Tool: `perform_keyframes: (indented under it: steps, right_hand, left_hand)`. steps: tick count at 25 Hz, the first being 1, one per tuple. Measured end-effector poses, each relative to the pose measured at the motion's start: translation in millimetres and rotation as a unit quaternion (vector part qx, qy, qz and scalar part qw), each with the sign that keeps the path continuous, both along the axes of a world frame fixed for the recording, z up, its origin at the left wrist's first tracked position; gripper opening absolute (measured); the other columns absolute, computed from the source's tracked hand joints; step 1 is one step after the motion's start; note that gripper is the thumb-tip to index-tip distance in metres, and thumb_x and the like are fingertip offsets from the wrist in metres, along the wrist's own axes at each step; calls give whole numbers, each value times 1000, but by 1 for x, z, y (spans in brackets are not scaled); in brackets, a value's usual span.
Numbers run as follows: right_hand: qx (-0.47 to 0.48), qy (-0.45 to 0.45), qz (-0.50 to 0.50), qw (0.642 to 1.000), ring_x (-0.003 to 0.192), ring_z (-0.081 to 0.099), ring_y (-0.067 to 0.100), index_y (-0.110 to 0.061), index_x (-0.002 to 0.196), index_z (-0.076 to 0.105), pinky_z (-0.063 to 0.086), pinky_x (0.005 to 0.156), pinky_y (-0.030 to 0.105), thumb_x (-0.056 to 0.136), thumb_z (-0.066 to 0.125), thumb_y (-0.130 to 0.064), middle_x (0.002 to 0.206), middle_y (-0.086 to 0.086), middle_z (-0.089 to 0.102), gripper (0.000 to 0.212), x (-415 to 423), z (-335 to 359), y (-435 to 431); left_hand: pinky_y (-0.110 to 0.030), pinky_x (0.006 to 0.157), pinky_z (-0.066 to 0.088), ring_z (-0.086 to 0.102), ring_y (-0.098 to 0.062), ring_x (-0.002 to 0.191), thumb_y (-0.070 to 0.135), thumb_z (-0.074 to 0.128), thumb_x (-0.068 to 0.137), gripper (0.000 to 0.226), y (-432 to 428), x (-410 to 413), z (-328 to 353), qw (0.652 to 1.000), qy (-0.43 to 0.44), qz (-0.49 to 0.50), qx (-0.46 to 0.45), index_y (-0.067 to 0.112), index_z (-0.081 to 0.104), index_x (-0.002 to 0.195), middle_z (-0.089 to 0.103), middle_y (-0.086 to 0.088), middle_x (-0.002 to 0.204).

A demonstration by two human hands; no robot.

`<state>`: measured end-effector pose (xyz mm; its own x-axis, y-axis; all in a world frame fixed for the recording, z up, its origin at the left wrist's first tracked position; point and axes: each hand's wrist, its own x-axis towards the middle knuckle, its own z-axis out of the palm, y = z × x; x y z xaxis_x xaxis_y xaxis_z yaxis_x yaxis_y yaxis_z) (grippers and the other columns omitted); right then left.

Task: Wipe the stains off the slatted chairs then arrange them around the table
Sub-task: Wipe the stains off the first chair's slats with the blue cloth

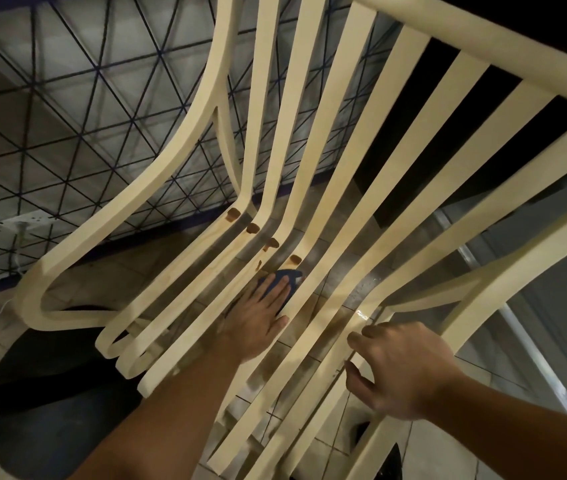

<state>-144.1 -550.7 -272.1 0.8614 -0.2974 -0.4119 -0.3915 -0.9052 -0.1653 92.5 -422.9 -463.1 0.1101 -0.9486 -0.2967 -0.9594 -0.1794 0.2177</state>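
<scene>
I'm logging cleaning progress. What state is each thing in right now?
chair: stained at the seat bend
stains: four brown blobs, unwiped
cloth: blue, pressed on a slat beside the nearest stain
left hand: fingers straight, pressing the cloth
right hand: fingers curled round a seat slat

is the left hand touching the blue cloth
Touching. Head view shows the left hand lying flat on the blue cloth, pressing it onto a chair slat.
</scene>
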Motion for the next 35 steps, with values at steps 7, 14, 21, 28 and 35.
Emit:
perform_keyframes:
  steps: [7,14,21,28,35]
  right_hand:
    - [-8,-12,2,1000,75,61,16,-26,119,58,57,70,31,90,13,-64,84,-4,59,65,-3,-10,-2]
    - [-1,-26,1,1000,69,59,18,-25,114,57,56,69,31,90,16,-66,77,-3,55,63,-4,-14,-3]
    - [0,-28,7,1000,73,60,21,-23,118,58,55,71,32,92,20,-65,83,0,59,63,-4,-7,-3]
    - [3,-31,9,999,75,60,22,-22,116,58,53,74,31,93,22,-62,82,0,58,58,-3,0,-4]
    - [1,-34,5,999,72,60,23,-22,114,59,55,72,33,92,22,-61,78,0,57,59,-3,-2,-4]
  left_hand:
    - [-40,126,16,28,-26,152,50,29,105,64,100,-25,4,987,-32,161,-7,15,33,159,31,-6,164]
    - [-54,124,24,16,-31,156,75,12,100,86,63,-34,2,980,-37,174,93,16,17,162,16,-7,169]
    - [-40,125,13,12,-30,158,65,34,101,82,-27,-23,16,987,-35,135,77,15,15,164,7,-4,171]
    - [-54,124,23,12,-35,157,61,27,103,74,-41,-45,1,980,-35,186,64,24,7,165,8,-10,172]
    - [-48,126,15,12,-30,157,61,22,105,68,80,-36,-6,984,-46,165,44,24,23,162,13,-4,170]
